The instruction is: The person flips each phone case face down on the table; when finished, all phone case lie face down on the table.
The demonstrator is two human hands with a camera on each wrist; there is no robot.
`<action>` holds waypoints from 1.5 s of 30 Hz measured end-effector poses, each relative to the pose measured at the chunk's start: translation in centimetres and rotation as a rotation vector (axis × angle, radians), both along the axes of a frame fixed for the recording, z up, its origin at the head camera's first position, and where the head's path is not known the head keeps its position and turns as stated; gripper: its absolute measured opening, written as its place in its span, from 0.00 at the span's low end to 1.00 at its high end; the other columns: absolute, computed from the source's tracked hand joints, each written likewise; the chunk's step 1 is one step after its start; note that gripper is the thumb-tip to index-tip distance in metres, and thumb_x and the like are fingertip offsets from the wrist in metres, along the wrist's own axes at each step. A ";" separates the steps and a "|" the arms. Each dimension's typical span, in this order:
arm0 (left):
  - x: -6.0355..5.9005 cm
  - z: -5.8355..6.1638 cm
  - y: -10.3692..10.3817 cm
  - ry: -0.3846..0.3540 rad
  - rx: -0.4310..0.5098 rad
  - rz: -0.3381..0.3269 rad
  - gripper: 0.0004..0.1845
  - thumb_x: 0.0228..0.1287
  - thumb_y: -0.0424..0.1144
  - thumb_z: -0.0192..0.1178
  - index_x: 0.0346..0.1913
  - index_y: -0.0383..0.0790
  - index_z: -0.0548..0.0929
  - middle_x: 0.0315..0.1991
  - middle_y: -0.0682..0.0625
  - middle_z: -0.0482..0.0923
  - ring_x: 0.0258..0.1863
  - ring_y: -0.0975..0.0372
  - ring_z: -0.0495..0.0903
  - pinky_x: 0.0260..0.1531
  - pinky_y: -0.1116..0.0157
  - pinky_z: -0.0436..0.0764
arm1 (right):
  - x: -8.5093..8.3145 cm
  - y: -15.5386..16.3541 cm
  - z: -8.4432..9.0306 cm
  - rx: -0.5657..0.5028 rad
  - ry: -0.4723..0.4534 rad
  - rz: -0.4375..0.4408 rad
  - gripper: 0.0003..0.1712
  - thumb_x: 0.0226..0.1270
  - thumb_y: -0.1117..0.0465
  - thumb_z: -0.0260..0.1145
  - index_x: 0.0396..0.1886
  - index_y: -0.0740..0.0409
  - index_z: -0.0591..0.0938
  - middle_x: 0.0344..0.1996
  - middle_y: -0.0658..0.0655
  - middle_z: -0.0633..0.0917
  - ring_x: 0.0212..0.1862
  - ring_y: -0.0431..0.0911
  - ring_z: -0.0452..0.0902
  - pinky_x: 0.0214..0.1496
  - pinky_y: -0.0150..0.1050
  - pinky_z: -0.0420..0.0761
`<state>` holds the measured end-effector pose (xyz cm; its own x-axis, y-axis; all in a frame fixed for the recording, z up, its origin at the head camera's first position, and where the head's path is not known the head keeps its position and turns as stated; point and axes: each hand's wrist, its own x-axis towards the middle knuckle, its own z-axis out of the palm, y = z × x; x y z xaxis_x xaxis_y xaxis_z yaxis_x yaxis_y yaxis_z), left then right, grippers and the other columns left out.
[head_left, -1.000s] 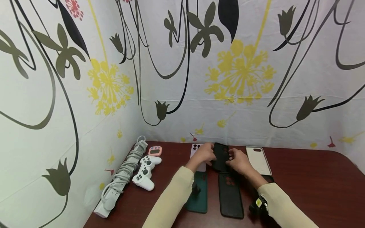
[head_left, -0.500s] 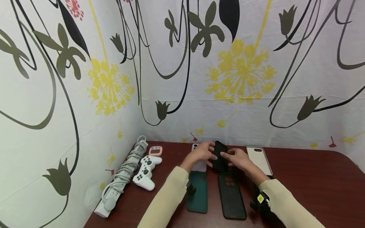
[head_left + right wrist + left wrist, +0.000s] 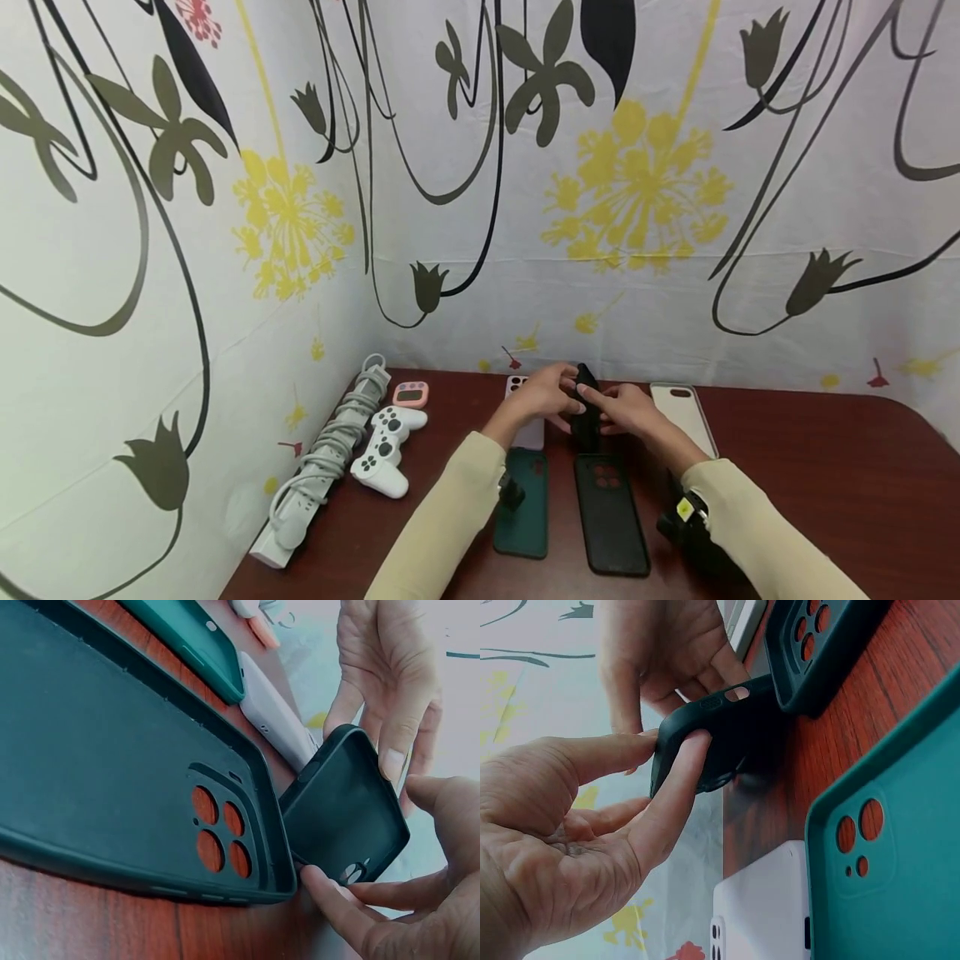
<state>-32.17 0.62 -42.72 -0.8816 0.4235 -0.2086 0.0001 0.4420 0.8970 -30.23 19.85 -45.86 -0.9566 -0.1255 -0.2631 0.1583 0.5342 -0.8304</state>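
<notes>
A black phone case (image 3: 584,408) is tipped up on its edge above the back of the worktop (image 3: 810,467), its lower end by a dark case (image 3: 609,512) lying flat. The left hand (image 3: 546,398) pinches its upper rim with thumb and fingertips; the right hand (image 3: 628,412) grips the opposite side. A green case (image 3: 525,504) and a pale phone (image 3: 531,431) lie just to the left, and a white case (image 3: 686,417) to the right.

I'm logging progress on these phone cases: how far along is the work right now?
Looks done: a green case and a dark case lie flat side by side on the table. In hand: the left hand and right hand tilt a black case up on edge. Left: setting it down; the pale phone and white case lie untouched.
</notes>
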 end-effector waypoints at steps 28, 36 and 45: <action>0.5 -1.7 0.8 -0.183 0.257 -0.095 0.34 0.76 0.22 0.56 0.81 0.38 0.64 0.72 0.37 0.73 0.64 0.43 0.83 0.48 0.45 0.92 | 1.1 0.6 1.1 -0.148 0.110 -0.064 0.28 0.83 0.57 0.61 0.71 0.74 0.75 0.62 0.75 0.83 0.48 0.47 0.90 0.47 0.44 0.93; 1.0 -2.1 1.5 -0.129 0.166 -0.113 0.30 0.80 0.25 0.53 0.80 0.41 0.67 0.73 0.38 0.72 0.70 0.42 0.77 0.48 0.46 0.92 | 1.7 0.9 1.1 -0.166 0.140 -0.108 0.25 0.83 0.61 0.59 0.67 0.76 0.77 0.59 0.76 0.84 0.45 0.49 0.91 0.47 0.47 0.93; 1.2 -2.4 1.9 -0.076 0.118 -0.073 0.28 0.79 0.35 0.61 0.77 0.48 0.72 0.72 0.35 0.72 0.62 0.46 0.83 0.43 0.49 0.93 | 1.8 1.4 1.1 -0.250 0.119 -0.132 0.26 0.83 0.62 0.59 0.69 0.78 0.75 0.63 0.77 0.81 0.47 0.47 0.90 0.44 0.42 0.93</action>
<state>-30.99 2.52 -45.14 -0.8310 0.5114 -0.2189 -0.0416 0.3352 0.9412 -28.42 21.21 -44.80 -0.9911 -0.0454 -0.1250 0.1065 0.2922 -0.9504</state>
